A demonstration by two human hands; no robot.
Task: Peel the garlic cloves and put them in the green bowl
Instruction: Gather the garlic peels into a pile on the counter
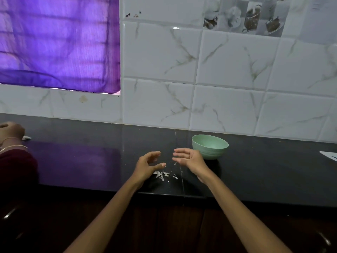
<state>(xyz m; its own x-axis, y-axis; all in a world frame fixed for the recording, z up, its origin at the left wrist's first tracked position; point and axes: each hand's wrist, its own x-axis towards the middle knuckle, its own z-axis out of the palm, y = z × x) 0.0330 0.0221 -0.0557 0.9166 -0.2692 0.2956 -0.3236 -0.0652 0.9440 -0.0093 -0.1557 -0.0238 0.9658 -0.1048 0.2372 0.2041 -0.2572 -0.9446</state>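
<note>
Pale green bowl [210,147] sits upright on the dark counter near the tiled wall; a little pile of white garlic skins [161,174] lies down-left of it.

A dark glossy counter [76,157] meets a marbled white tiled wall [228,73] beside a purple-curtained window [58,42].

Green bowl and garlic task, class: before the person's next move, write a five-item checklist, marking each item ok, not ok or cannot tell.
1. Green bowl upright within reach: ok.
2. Left hand free, holding nothing: ok.
3. Right hand free, fingers relaxed: ok.
4. Garlic skins lie on the countertop, not in the bowl: ok.
5. Peeled cloves inside the bowl: cannot tell, interior hidden.
</note>
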